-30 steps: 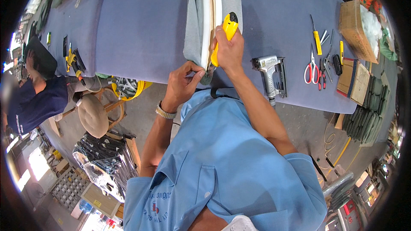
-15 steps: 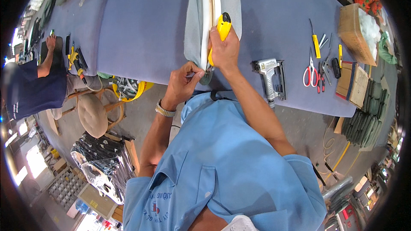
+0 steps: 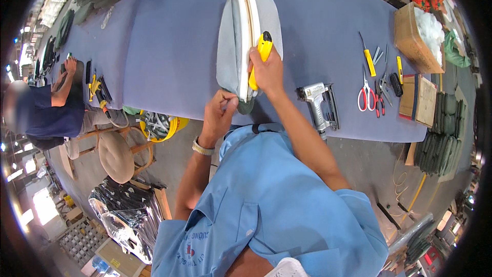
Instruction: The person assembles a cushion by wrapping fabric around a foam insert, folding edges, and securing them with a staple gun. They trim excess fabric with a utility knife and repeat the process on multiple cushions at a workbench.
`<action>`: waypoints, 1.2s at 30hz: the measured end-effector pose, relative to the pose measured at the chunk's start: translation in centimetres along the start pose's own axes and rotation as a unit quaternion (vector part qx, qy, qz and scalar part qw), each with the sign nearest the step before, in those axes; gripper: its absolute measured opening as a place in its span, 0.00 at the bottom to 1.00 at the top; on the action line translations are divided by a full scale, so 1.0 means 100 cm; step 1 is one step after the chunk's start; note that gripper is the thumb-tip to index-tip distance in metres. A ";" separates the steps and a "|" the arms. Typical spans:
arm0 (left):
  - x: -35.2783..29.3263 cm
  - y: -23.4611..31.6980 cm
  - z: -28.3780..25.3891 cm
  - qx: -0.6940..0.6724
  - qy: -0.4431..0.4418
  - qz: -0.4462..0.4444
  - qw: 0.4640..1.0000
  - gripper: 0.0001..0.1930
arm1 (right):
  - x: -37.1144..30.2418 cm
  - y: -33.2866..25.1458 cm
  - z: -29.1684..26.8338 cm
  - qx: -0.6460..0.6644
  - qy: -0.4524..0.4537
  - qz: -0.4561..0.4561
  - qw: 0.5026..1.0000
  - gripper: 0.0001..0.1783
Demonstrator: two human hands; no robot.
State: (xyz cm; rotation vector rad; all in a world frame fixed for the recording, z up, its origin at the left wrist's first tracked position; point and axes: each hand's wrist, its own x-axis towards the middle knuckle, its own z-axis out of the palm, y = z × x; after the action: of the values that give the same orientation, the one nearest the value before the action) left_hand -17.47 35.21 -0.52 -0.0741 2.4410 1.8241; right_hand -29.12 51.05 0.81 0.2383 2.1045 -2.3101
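A seat pad stands on its edge in front of me, with a white foam rim [image 3: 243,36], a thin brown board edge and pale grey-green fabric [image 3: 226,51] spread out on both sides. My right hand [image 3: 269,74] is wrapped round a yellow utility knife [image 3: 264,45], held along the pad's edge near its close end; the blade is not visible. My left hand [image 3: 218,115] pinches the darker fabric [image 3: 246,106] at the pad's near corner, just below the knife. A silver staple gun [image 3: 318,103] lies on the table to the right.
Red-handled scissors [image 3: 366,97], a yellow-handled screwdriver [image 3: 369,63] and pliers lie on the blue table [image 3: 179,46]. Farther right stands a cardboard box [image 3: 412,38] of white stuffing. A yellow bucket [image 3: 177,127] and a round-seated chair [image 3: 116,156] are lower left; a co-worker [image 3: 56,105] works beyond.
My view has shifted slightly, showing more of the pad's far end. Both hands keep their holds, and the knife stays near the pad's close end. The co-worker's arms have moved.
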 end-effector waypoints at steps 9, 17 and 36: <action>-0.015 -0.011 0.030 0.083 0.112 0.111 0.984 0.61 | -0.009 -0.006 0.015 0.054 -0.028 -0.042 0.997 0.11; -0.027 -0.006 0.041 -0.008 0.190 0.038 0.981 0.60 | 0.015 -0.037 -0.063 0.074 0.104 -0.169 0.977 0.10; -0.008 0.001 0.030 0.147 0.206 -0.068 0.965 0.23 | 0.017 0.057 -0.207 -0.309 0.013 -0.033 0.951 0.17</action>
State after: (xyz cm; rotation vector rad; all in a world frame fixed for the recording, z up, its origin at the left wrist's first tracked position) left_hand -16.54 38.12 -1.22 -0.6403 2.8643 1.4904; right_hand -27.97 71.15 -6.80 0.1839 2.7391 -1.5539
